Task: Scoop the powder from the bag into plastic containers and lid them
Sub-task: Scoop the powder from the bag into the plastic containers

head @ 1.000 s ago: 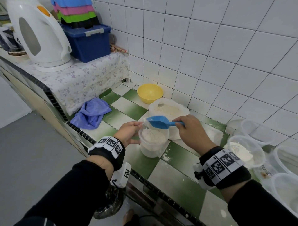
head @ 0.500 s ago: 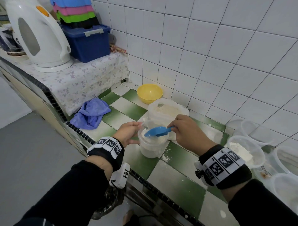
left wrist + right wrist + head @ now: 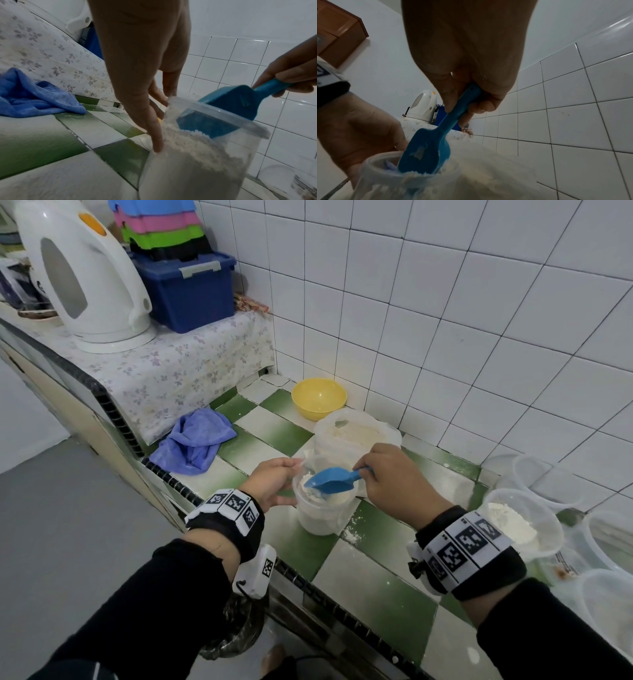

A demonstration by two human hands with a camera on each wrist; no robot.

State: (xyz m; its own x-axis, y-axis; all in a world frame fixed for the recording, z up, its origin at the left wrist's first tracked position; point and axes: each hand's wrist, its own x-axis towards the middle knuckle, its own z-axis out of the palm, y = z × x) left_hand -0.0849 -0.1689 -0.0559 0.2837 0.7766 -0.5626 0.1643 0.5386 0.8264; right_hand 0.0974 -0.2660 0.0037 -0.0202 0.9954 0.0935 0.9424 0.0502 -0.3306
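- Right hand (image 3: 394,481) clamped on the handle of the blue plastic scoop (image 3: 330,480), thumb and fingers curled round it; scoop bowl sat tipped down inside the mouth of the clear round container (image 3: 322,508), front edge in the powder (image 3: 197,146).
- Left hand (image 3: 274,482) steadied the same container from its left side: fingers (image 3: 154,135) lay fairly straight down the wall, touching it. No wrap round the tub could be made out.
- Container stood on the green-and-white checked tile counter (image 3: 359,583), just in front of the open powder bag (image 3: 356,433), which rested against the tiled wall.
- Fill level: powder near the rim in the left-wrist view. Judged nearly full; lid not yet on. No lid identified in any view.
- A second tub (image 3: 520,522) holding powder stood to the right, with several more clear tubs beside it.
- Handling, judged: thin-walled tub, light when unfilled, likely to flex if squeezed; better taken low on the wall or under the rim. Powder loose and dusty, spills easily; scattered specks already lay on the tiles. Bag soft, slumps, needs support at its mouth.
- Writing: embossed mark on the scoop handle, unreadable. Dark print on a tub at far right, too blurred to read. Coded square markers on both wristbands.
- Also present: yellow bowl (image 3: 318,402), blue cloth (image 3: 195,440), white kettle (image 3: 82,275).
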